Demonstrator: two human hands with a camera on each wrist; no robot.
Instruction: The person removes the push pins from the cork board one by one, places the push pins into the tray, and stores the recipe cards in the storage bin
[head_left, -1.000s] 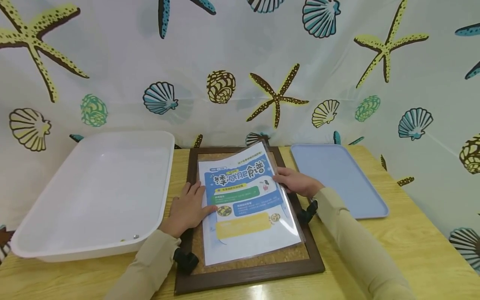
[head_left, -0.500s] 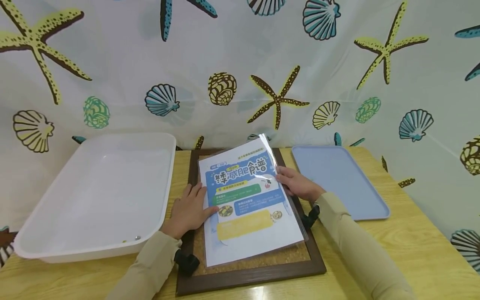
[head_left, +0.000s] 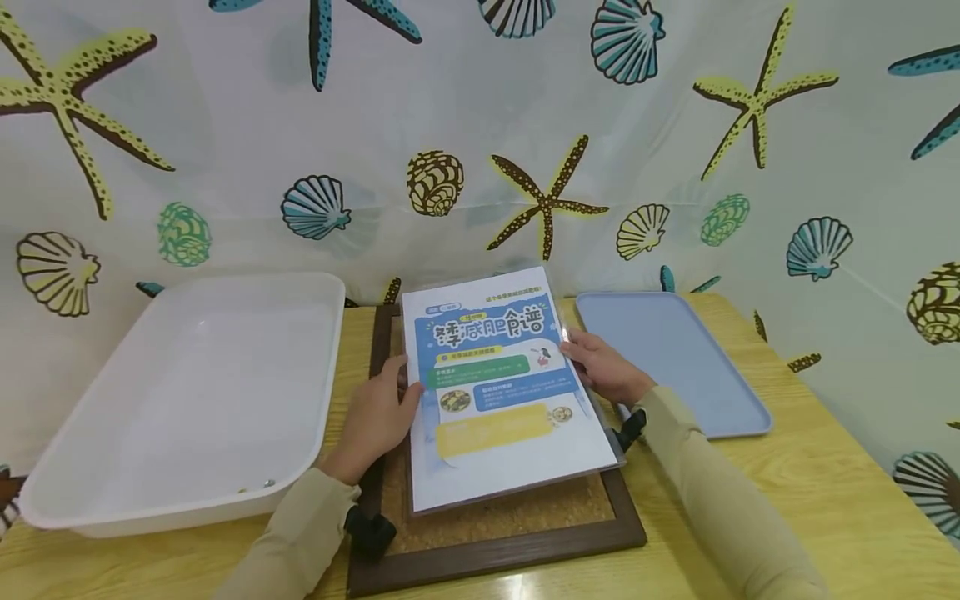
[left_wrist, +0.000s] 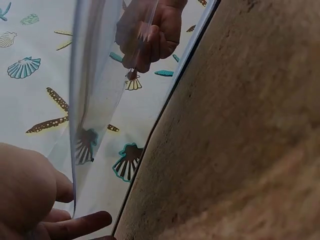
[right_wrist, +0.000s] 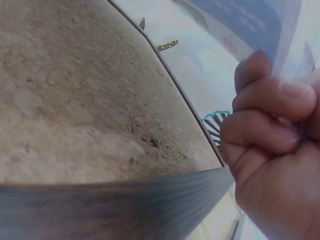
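Observation:
A printed sheet (head_left: 495, 450) in a clear plastic cover, with blue, green and yellow panels, is raised over a cork board (head_left: 517, 512) with a dark brown frame. My left hand (head_left: 375, 417) pinches its left edge; in the left wrist view, the thumb and fingers of that hand (left_wrist: 30, 195) lie on either side of the plastic. At the right edge, my right hand (head_left: 607, 367) grips the sheet. The right wrist view shows the fingers (right_wrist: 265, 132) of that hand curled, with the bare cork (right_wrist: 90, 100) beside them. The sheet covers most of the board in the head view.
To the left stands a large white tub (head_left: 202, 392) with a small silvery piece (head_left: 270, 483) near its front. A shallow blue tray (head_left: 675, 358) lies at the right. Everything rests on a wooden table (head_left: 810, 475) before a curtain (head_left: 450, 108) printed with sea shells and starfish.
The sheet has lifted off the cork board and shifted slightly rightward. My left hand has gone from lying flat on its left edge to pinching that edge; my right hand still grips the other.

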